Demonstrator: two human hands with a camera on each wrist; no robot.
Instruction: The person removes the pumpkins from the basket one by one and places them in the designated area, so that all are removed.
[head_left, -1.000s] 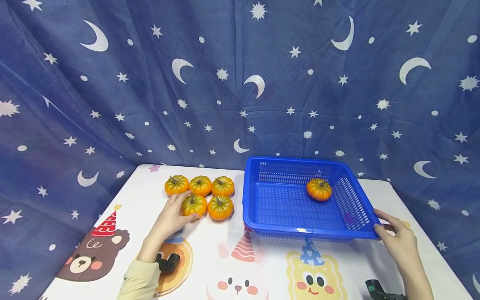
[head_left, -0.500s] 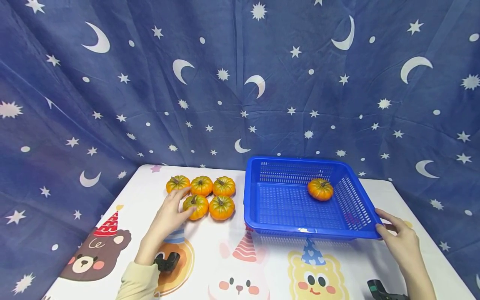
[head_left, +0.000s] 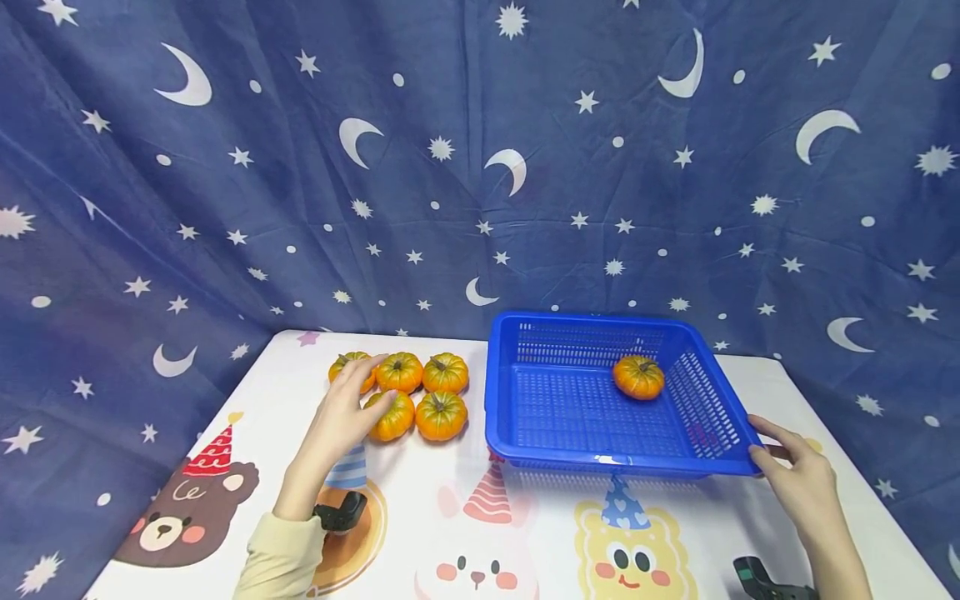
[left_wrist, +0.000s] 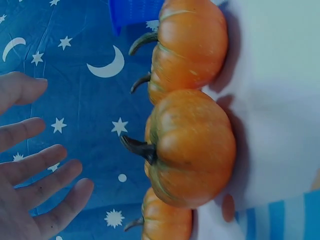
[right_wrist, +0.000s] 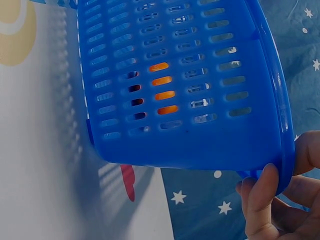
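Note:
My left hand (head_left: 341,421) is held over the left side of a small group of orange pumpkins, its fingers spread and holding nothing. Below it, the front-left pumpkin (head_left: 396,421) is partly hidden by the thumb. The left wrist view shows the spread fingers (left_wrist: 42,165) apart from the nearest pumpkin (left_wrist: 192,150) and its dark stem. With thumb and fingers, my right hand (head_left: 802,483) grips the near right corner of a blue slotted basket (head_left: 615,462). A single pumpkin (head_left: 638,377) lies inside, towards the basket's right wall; its orange shows through the slots in the right wrist view.
The pumpkins stand in two rows left of the basket, among them a front-right one (head_left: 441,417). A white tablecloth (head_left: 540,533) with cartoon animals covers the table. Behind it hangs a blue curtain (head_left: 420,167) with moons and stars.
My left hand has come away from the front-left pumpkin, lifting slightly up and back to the left with its fingers spreading. The right hand and the basket have stayed in place.

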